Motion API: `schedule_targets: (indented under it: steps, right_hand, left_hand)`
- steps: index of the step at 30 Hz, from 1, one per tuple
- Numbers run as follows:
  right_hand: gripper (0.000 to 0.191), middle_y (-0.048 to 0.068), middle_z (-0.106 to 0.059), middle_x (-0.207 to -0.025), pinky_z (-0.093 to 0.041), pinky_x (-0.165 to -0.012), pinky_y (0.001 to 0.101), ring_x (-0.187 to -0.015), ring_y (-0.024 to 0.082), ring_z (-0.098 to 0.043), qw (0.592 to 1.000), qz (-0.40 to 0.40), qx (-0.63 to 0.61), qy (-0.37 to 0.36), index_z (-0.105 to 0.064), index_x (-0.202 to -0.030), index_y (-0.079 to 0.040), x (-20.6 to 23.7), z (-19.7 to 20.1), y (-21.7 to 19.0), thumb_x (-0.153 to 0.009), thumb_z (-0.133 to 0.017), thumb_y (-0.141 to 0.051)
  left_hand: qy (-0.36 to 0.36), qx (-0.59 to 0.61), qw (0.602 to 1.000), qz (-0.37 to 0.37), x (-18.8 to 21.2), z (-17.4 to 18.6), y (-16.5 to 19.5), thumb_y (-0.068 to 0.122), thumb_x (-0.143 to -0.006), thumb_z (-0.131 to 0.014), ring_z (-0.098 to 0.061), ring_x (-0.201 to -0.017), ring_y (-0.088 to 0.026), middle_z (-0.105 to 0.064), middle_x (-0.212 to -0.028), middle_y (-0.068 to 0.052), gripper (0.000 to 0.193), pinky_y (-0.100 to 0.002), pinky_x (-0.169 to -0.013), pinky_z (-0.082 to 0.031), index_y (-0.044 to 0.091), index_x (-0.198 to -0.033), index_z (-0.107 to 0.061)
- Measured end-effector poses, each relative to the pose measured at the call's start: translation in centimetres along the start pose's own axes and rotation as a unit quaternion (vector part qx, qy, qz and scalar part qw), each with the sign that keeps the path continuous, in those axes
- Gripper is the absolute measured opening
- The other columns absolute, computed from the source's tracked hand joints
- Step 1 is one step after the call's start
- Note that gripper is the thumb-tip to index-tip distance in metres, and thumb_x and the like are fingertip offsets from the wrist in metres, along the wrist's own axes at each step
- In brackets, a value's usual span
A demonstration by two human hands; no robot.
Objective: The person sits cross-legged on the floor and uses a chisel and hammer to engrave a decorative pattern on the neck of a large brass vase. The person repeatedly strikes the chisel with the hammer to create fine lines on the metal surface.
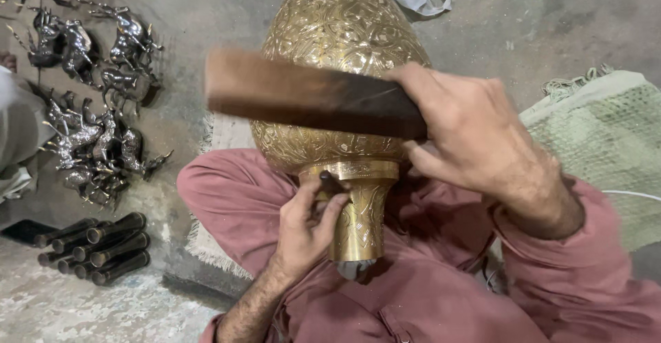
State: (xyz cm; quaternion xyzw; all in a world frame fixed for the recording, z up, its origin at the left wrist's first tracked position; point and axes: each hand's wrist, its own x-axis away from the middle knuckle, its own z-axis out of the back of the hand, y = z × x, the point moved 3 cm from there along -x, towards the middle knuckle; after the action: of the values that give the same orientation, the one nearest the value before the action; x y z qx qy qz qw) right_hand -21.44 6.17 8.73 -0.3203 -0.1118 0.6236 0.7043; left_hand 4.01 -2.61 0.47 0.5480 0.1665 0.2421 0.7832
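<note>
brass vase (337, 54) at centre, lying across lap, neck toward wearer, steadied for work | left hand (306, 229) at 6 pinches dark punch (332, 183) against neck collar | right hand (475, 133) at 3 grips wooden mallet (310, 99) above it | metal horse figurines (96, 102) on floor at 9

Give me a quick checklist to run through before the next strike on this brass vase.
1. Left hand pinching the dark punch: ok.
2. Punch tip against the brass vase at the neck collar: ok.
3. Right hand gripping the wooden mallet at one end: ok.
4. Vase braced across the lap, between the legs: ok.
5. Left fingers clear of the mallet's path: cannot tell, the mallet is blurred.
6. Metal horse figurines and dark tubes out of the swing: ok, off to the side on the floor.
</note>
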Motion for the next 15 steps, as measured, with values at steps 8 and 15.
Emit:
schedule_targets:
  steps: [8,15]
  right_hand:
    - [0.039,0.01,-0.069,-0.086,-0.06,-0.058,0.0382,-0.068,0.026,-0.071,0.986,-0.038,0.041,-0.159,-0.057,-0.111,-0.003,-0.7,-1.6,0.2,-0.074,-0.07,0.0]
    - [0.025,0.006,-0.068,-0.087,-0.058,-0.057,0.035,-0.066,0.021,-0.067,0.969,-0.046,0.104,-0.22,-0.058,-0.111,-0.007,-1.2,-1.6,0.5,-0.088,-0.065,-0.01]
  left_hand:
    - [0.001,0.006,0.999,0.053,-0.2,0.1,0.1,0.001,-0.099,-0.067,-0.081,-0.1,-0.015,-0.08,-0.109,-0.013,0.024,-0.025,-0.082,-0.066,-0.006,-0.12,-0.057]
    - [0.031,0.03,0.999,0.031,0.4,-0.2,-0.7,0.0,-0.098,-0.067,-0.079,-0.099,-0.021,-0.078,-0.107,-0.017,0.028,-0.029,-0.084,-0.066,-0.007,-0.123,-0.055]
